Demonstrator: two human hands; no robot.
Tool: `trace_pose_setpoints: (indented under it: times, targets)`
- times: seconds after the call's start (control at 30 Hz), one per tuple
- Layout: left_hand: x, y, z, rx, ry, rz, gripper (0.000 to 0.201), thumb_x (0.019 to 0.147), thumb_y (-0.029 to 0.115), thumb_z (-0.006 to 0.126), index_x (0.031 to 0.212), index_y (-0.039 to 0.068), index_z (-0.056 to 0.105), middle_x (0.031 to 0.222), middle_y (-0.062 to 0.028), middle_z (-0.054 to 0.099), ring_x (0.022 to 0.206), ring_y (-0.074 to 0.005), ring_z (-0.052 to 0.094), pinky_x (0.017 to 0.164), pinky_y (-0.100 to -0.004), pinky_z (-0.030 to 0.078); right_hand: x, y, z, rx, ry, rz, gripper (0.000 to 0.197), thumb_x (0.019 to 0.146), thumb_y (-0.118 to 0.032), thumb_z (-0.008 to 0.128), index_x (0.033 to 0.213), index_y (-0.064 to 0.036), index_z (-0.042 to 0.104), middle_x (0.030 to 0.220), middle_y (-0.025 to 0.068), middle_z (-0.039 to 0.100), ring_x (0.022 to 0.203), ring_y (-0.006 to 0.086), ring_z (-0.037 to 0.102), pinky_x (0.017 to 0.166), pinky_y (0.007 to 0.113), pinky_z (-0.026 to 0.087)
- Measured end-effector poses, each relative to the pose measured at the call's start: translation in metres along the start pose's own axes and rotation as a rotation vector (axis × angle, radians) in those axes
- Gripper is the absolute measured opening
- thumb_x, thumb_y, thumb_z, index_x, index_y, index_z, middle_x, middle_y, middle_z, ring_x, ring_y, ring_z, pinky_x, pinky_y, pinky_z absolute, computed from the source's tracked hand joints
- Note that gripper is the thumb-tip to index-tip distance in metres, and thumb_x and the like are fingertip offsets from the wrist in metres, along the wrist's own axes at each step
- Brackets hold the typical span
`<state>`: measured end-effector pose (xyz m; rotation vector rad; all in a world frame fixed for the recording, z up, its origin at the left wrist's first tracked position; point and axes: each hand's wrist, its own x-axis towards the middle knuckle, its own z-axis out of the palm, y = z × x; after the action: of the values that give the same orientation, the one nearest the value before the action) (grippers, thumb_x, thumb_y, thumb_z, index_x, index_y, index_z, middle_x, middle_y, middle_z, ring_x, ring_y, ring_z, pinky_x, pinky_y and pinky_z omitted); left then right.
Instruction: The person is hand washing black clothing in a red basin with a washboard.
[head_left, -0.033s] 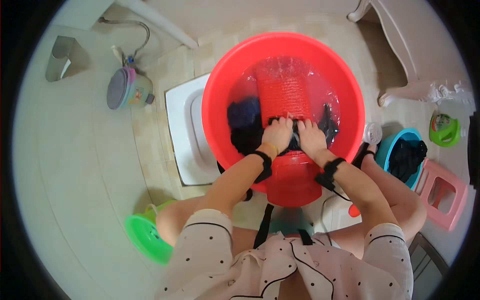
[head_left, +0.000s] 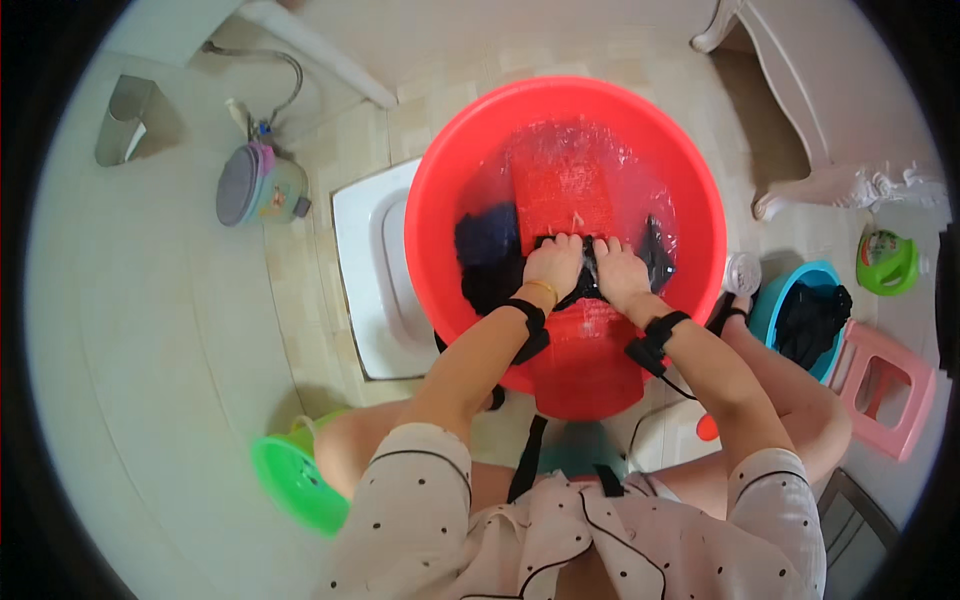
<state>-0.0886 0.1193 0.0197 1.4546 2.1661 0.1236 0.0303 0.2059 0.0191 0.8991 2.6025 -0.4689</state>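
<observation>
In the large red tub [head_left: 428,175], a red washboard [head_left: 562,185] slopes down into cloudy water. Both of my hands press side by side on a wet black garment [head_left: 577,290] lying on the board. My left hand [head_left: 553,266] has its fingers curled over the cloth, with the knuckles toward the far side. The fingers of my right hand [head_left: 622,272] bend round the same cloth; the fingertips are partly hidden. A dark blue and black bundle of clothing [head_left: 487,245] floats to the left of the board. Another black piece of cloth [head_left: 656,255] rises from the water on the right.
Left of the tub lies a white squat toilet [head_left: 375,275]. A green basin [head_left: 300,485] stands by my left knee. On the right are a blue basin [head_left: 765,310] holding dark clothes, a pink stool [head_left: 915,385] and a green detergent bottle [head_left: 886,262].
The tub and floor sit slightly lower in the picture. My hands stay on the black garment, now a little nearer the board's far end.
</observation>
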Motion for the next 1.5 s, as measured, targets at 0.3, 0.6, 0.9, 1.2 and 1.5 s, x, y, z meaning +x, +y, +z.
trace_pose_setpoints:
  times: [0.3,0.6,0.9,1.2,1.5]
  targets:
    - [-0.05,-0.023,0.013,-0.385,0.299,0.026,0.033,0.092,0.035,0.051,0.109,0.008,0.055,0.111,-0.0138,0.05,0.111,-0.0343,0.046,0.092,-0.0452,0.041,-0.035,0.037,-0.029,0.453,-0.115,-0.152,0.064,0.087,-0.056,0.05,0.126,-0.0056,0.05,0.136,0.0204,0.041,0.119,0.0378,0.046,0.092,0.047,0.043]
    - [-0.112,0.011,0.021,0.01,0.25,0.088,0.052,0.087,0.037,0.051,0.13,0.007,0.046,0.123,-0.0178,0.05,0.112,-0.0365,0.046,0.085,-0.0525,0.046,-0.1,-0.012,0.0,0.098,0.172,-0.162,0.064,0.081,-0.042,0.059,0.134,-0.0104,0.042,0.116,0.0162,0.047,0.102,0.0339,0.052,0.076,0.049,0.049]
    - [-0.025,0.008,0.012,-0.11,-0.073,0.057,0.037,0.09,0.025,0.05,0.12,0.004,0.049,0.109,-0.0209,0.055,0.101,-0.0383,0.055,0.084,-0.0434,0.046,-0.03,0.014,0.008,0.088,0.074,-0.187,0.034,0.084,-0.028,0.058,0.109,-0.0051,0.049,0.109,0.0187,0.053,0.096,0.0371,0.057,0.075,0.045,0.052]
    - [-0.071,-0.039,0.067,-0.727,0.408,-0.275,0.044,0.097,0.037,0.041,0.129,0.008,0.045,0.118,-0.0242,0.056,0.107,-0.0406,0.053,0.093,-0.0414,0.041,-0.103,0.05,0.019,0.442,0.233,-0.047,0.084,0.074,-0.044,0.073,0.143,-0.0187,0.032,0.126,0.0244,0.045,0.115,0.0416,0.046,0.098,0.045,0.041]
    - [-0.081,-0.046,0.03,-1.197,0.777,-0.382,0.042,0.099,0.031,0.039,0.127,0.0,0.045,0.121,-0.0216,0.054,0.113,-0.0331,0.05,0.098,-0.0361,0.037,-0.096,0.048,-0.014,0.566,0.362,-0.156,0.045,0.07,-0.015,0.077,0.11,-0.0064,0.059,0.109,0.0188,0.059,0.1,0.0361,0.059,0.089,0.041,0.046]
